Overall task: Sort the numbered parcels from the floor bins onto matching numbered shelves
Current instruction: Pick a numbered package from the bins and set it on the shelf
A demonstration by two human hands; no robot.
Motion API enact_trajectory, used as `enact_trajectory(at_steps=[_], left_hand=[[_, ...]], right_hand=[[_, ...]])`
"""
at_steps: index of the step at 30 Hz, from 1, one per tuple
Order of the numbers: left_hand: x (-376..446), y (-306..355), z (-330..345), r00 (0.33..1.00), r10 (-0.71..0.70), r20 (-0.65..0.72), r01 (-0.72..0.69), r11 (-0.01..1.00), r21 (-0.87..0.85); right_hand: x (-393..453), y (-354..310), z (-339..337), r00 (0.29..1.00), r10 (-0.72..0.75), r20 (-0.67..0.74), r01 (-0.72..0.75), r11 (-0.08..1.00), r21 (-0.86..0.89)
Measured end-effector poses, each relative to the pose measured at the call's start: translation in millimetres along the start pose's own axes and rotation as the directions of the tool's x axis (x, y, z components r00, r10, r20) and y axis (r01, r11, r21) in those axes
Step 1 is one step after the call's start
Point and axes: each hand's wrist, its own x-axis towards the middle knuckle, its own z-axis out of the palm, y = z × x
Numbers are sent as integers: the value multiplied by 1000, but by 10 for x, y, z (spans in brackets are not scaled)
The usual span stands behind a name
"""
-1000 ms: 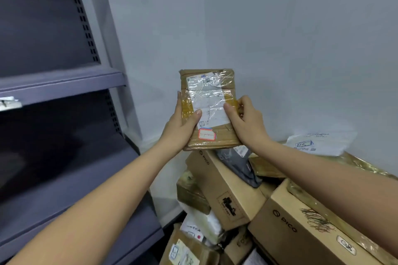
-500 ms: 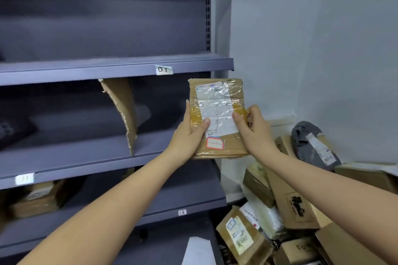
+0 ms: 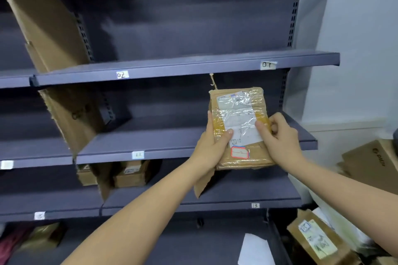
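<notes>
Head view: parcel (image 3: 240, 129) between both gripping hands (image 3: 210, 148).

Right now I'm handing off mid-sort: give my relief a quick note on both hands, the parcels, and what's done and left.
Left hand and right hand both grip the taped parcel, held up before the shelf unit.
Its red-bordered sticker is unreadable here.
Shelf tags visible: 01, 02, 11, 13.
Done: a few boxes sit under tag 11.
Left: read the number, shelve this parcel, then clear the pile at right.
</notes>
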Motion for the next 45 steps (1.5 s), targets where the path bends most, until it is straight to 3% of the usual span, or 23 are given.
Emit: enact_trajectory(at_steps=[8, 14, 27, 45], left_hand=[[-466, -529, -1200, 994, -61, -95, 63, 998, 13], [-871, -945, -1997, 955, -170, -241, 174, 985, -4], [-1721, -1563, -3367, 774, -295, -561, 356, 934, 0], [-2091, -2210, -5267, 516, -342, -786, 472, 879, -73]], right_hand=[[-342, -635, 1159, 988, -68, 137, 51, 991, 124], [-582, -1064, 2032, 952, -152, 266, 98, 974, 205], [-1090, -1914, 3787, 797, -258, 546, 50, 929, 366], [-1326, -3211, 5964, 591, -476, 651, 92, 842, 532]])
